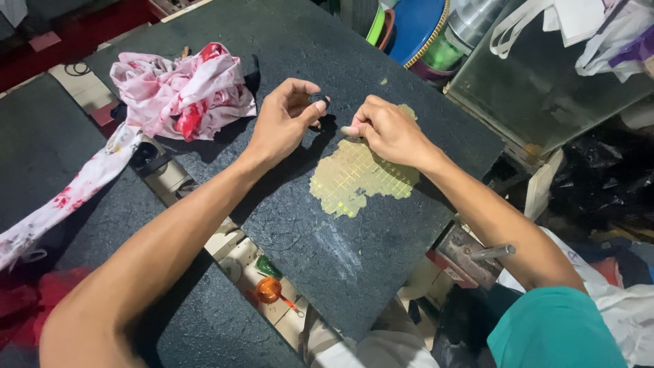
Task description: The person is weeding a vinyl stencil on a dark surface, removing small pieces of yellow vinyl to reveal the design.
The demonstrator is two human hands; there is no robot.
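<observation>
- Black, rough-surfaced board [293, 225] carries a yellow grid-marked patch [357, 178] at centre.
- Left hand [283, 121] pinches a small dark round piece [320, 100] at 12 o'clock of the patch.
- Right hand [388, 129], fingers curled narrow, touches the patch's upper edge.
- Red-stained white cloth [180, 88] lies at 10 o'clock.

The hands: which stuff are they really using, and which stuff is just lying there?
In use:
- left hand pinching a small black round piece
- right hand, fingertips on the yellow gridded patch
- dark textured board beneath

Lying about:
- red-stained white cloth
- orange round cap
- green piece
- blue round lid
</observation>
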